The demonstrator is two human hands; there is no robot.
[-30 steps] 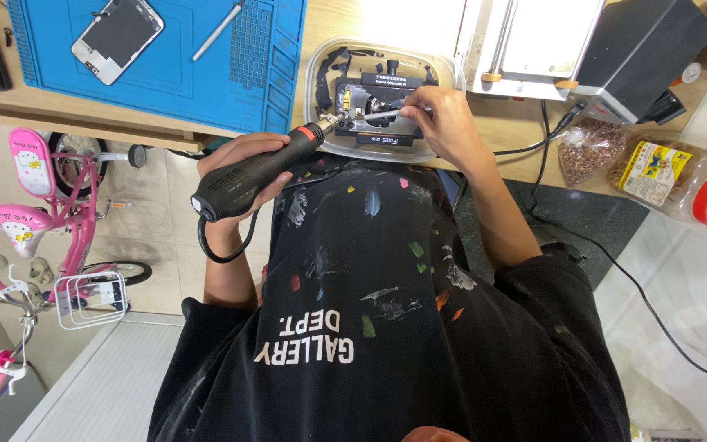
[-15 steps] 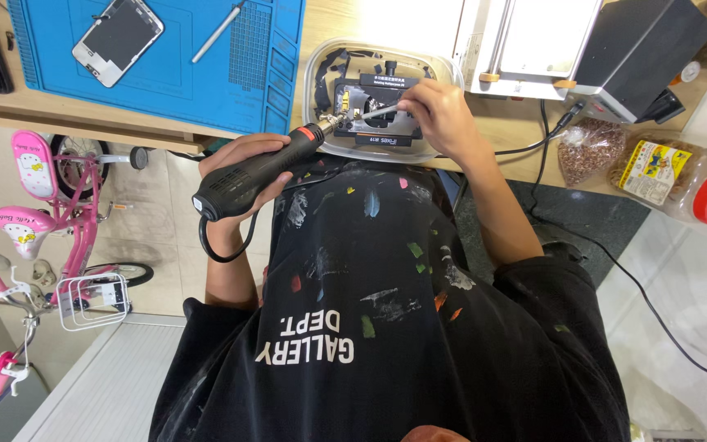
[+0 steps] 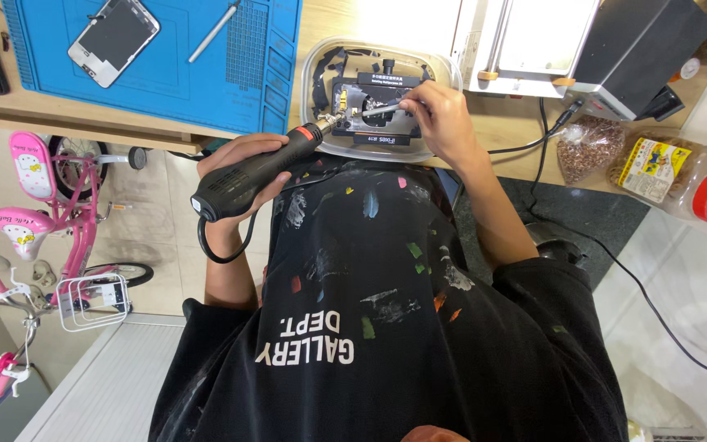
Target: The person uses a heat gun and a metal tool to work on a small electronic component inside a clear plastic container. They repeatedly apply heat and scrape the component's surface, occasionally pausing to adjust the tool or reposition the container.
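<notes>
My left hand (image 3: 243,164) grips a black rotary tool (image 3: 221,190) with an orange collar. Its tip (image 3: 333,123) points at the left side of a black clamp fixture (image 3: 380,131). The fixture sits inside a clear plastic tray (image 3: 314,75) at the desk's near edge. My right hand (image 3: 442,123) rests on the tray's right side and pinches a thin metal tool (image 3: 382,107), whose point lies over the middle of the fixture. What the fixture clamps is too small to tell.
A blue work mat (image 3: 206,78) at the left holds a phone with a dark screen (image 3: 114,39) and a metal stylus (image 3: 213,33). A black box (image 3: 644,37), a bag of brown seeds (image 3: 583,151) and a red-lidded jar (image 3: 685,176) stand right. A pink bicycle (image 3: 51,205) stands on the floor.
The thin tool in my right hand has shifted slightly over the fixture. My left hand and the rotary tool stay where they were.
</notes>
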